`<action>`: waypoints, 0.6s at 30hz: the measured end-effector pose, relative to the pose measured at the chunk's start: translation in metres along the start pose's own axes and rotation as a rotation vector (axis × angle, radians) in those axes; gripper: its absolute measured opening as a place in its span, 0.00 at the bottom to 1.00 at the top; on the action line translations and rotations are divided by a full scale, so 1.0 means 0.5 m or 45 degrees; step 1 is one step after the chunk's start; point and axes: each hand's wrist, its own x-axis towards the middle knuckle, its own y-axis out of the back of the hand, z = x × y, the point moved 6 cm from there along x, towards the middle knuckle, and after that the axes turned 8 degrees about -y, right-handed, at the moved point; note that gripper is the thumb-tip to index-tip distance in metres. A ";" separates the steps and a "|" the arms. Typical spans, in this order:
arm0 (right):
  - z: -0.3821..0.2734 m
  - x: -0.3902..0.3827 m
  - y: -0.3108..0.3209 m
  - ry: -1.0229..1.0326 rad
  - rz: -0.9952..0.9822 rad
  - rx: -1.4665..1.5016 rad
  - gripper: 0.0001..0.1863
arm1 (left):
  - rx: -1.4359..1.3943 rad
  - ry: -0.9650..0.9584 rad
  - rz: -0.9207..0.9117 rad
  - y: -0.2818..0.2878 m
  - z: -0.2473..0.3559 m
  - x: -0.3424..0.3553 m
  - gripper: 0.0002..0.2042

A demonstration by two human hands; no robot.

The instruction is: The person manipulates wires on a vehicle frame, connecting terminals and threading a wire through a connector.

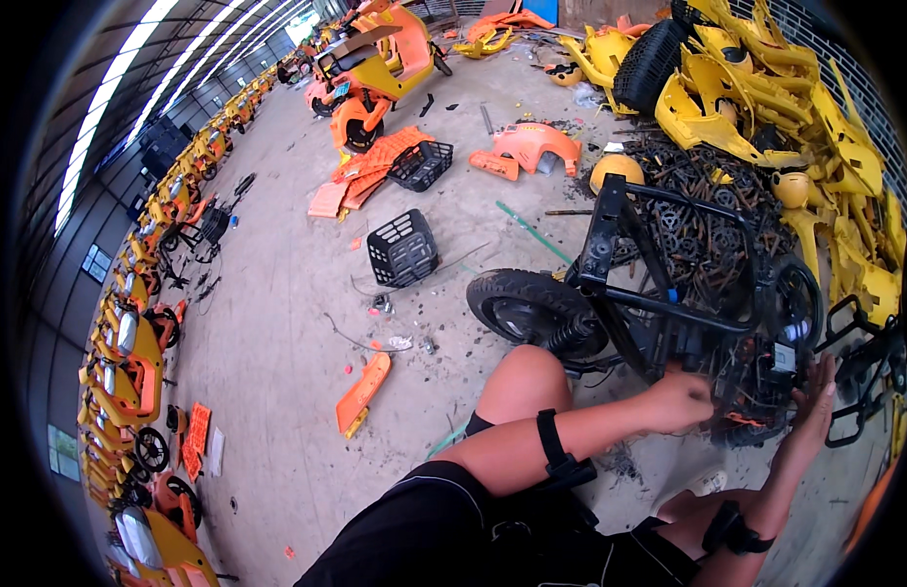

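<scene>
A stripped black scooter frame (668, 303) lies in front of me at the right, with its rear wheel (531, 308) toward the left. At its near end is a cluster of wires and electrical parts (752, 396), with a small pale-labelled box (784, 357) among them. My left hand (680, 401) is closed beside the wires, its fingers curled; what they grip, if anything, is hidden. On the other side of the cluster, my right hand (815, 403) is open, fingers stretched upward, and its palm faces the parts.
Beyond the frame lies a heap of dark metal parts (698, 220), with yellow body panels (737, 88) piled behind. Black baskets (402, 249) and orange panels (363, 391) are scattered on the concrete floor. An orange scooter (385, 64) stands farther off; rows of yellow scooters (131, 352) line the left wall.
</scene>
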 end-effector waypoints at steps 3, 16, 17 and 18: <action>0.006 0.010 0.010 -0.013 0.039 0.045 0.32 | -0.048 0.020 0.014 0.007 -0.008 0.004 0.08; -0.005 -0.017 0.012 0.095 0.094 0.046 0.33 | 0.410 0.007 0.192 0.040 0.033 -0.006 0.10; -0.006 -0.022 0.003 0.146 0.098 -0.026 0.33 | 0.307 0.073 0.180 0.041 0.046 -0.009 0.10; -0.016 -0.025 -0.021 0.170 0.078 -0.036 0.32 | 0.510 -0.189 0.330 0.054 0.003 0.006 0.10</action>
